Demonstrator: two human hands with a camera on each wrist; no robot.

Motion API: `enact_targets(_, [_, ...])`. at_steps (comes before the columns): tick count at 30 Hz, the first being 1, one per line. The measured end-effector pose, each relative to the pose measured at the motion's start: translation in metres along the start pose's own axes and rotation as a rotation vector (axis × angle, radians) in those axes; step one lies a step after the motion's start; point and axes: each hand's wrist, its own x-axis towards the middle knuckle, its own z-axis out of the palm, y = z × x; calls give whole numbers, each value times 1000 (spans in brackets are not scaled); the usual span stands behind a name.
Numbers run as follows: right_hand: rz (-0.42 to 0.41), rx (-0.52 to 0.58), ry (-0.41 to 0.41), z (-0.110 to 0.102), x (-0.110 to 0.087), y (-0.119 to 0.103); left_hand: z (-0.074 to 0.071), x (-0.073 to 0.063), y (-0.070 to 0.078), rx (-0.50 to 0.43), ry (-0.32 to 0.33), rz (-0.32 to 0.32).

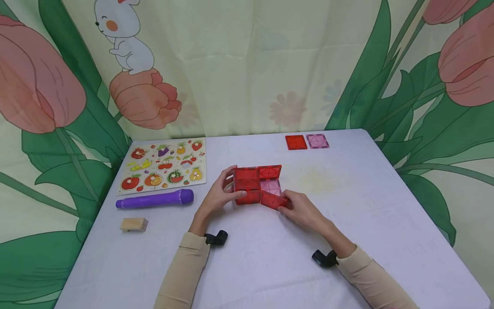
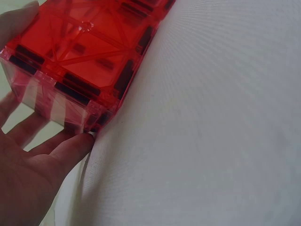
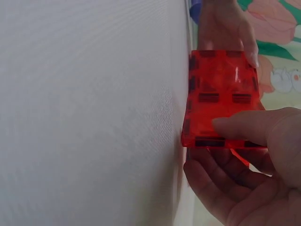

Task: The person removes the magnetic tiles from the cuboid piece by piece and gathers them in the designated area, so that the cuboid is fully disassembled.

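Observation:
A box of translucent red magnetic tiles (image 1: 247, 178) stands mid-table in the head view. To its right lies a pink tile (image 1: 271, 186), with one red tile at its back edge and another red tile (image 1: 272, 200) angled outward at its front. My left hand (image 1: 220, 195) holds the box by its left side, thumb at the front; the left wrist view shows the fingers (image 2: 70, 153) against its side wall. My right hand (image 1: 302, 209) pinches the outer end of the front red tile (image 3: 223, 120), thumb on its face and fingers behind.
A loose red tile (image 1: 296, 142) and a pink patterned tile (image 1: 317, 141) lie at the back edge. On the left are a fruit puzzle board (image 1: 154, 165), a purple stick (image 1: 154, 200) with a wider right end, and a small wooden block (image 1: 133, 224). A printed curtain (image 1: 247, 64) hangs behind.

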Motion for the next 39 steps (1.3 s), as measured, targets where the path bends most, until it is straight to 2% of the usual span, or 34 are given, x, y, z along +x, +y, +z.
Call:
enact_targets(17, [21,3,23,-10,-10,12,-1,0,0,1,-5,-2])
enact_targets(35, [95,89,111,-27,-13,32,-1,-1,2,-10,-9,6])
enact_targets(39, [112,161,120,-32,-13,34,-1,-1,1,-11,-13,5])
